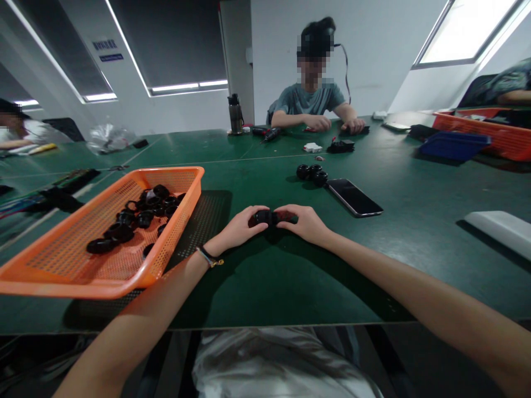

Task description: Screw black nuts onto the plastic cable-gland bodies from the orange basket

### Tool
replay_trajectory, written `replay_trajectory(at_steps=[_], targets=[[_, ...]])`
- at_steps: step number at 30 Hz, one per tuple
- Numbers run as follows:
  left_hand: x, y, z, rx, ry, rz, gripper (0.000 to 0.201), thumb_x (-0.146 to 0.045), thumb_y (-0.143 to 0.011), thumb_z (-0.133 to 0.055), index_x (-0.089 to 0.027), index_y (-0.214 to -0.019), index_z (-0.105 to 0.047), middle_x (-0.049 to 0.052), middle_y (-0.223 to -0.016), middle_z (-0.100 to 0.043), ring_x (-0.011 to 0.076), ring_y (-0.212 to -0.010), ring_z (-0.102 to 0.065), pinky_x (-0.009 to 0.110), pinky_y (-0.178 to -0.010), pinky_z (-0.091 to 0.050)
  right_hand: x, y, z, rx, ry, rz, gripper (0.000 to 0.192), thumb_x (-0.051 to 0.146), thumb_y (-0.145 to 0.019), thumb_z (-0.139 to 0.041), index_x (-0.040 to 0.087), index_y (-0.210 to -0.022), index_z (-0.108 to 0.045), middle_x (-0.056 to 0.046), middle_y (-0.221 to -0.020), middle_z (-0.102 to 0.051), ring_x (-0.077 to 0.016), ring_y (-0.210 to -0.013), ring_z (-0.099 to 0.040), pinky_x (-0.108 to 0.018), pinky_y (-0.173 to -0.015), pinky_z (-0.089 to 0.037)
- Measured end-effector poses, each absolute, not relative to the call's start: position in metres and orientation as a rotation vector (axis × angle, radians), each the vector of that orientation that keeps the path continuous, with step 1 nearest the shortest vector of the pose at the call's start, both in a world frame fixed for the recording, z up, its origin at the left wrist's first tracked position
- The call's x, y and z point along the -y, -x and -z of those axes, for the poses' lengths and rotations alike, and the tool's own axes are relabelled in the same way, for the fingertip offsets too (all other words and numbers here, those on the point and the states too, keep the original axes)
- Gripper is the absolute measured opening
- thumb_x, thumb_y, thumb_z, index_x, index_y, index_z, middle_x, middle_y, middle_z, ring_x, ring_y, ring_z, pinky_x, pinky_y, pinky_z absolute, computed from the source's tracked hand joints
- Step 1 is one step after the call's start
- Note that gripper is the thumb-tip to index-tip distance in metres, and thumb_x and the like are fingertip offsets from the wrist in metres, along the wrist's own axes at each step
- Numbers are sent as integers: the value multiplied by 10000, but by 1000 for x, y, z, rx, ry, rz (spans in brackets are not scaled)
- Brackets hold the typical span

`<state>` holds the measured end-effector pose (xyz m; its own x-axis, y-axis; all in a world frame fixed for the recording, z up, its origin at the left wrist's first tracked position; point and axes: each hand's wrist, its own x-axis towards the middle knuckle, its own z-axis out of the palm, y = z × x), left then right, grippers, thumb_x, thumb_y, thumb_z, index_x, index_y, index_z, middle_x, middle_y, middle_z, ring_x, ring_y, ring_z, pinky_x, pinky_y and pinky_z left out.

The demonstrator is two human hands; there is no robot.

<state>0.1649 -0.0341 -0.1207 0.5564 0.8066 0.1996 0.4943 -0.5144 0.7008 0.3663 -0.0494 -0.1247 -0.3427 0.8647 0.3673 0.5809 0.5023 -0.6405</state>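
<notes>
My left hand (244, 227) is closed around a small black round part (263, 217), with the thumb in front and the fingers behind. My right hand (305, 222) pinches the right end of the same dark piece, and its fingertips almost meet those of the left. Whether the piece is one part or two joined ones, I cannot tell. To the left stands an orange perforated basket (191, 207) with several similar black round parts (145, 219) in it. Beyond my right hand, a few black round parts (312, 173) sit together on the green table (249, 298).
A smartphone (354, 197) lies right of my hands, and a white object (501, 229) rests farther right. Across the table a person (311, 99) handles small items near a power drill (267, 134) and a bottle (235, 115). A blue tray (454, 145) stands at the right.
</notes>
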Motion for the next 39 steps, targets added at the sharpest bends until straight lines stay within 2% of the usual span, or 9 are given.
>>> replay_trajectory(at_steps=[39], targets=[[34,-164,121,-1055,-2225,-694,402,-271,-776,-545,-188,-1167,-509,80,-1146,-567,198,-1002,-553,345,-878,-450,50,-365,124,2072,1194,-530,236,158,-732,-627,173,-965,-658,-54,-901,-711,-171,-774,-664,-320,-731,-537]])
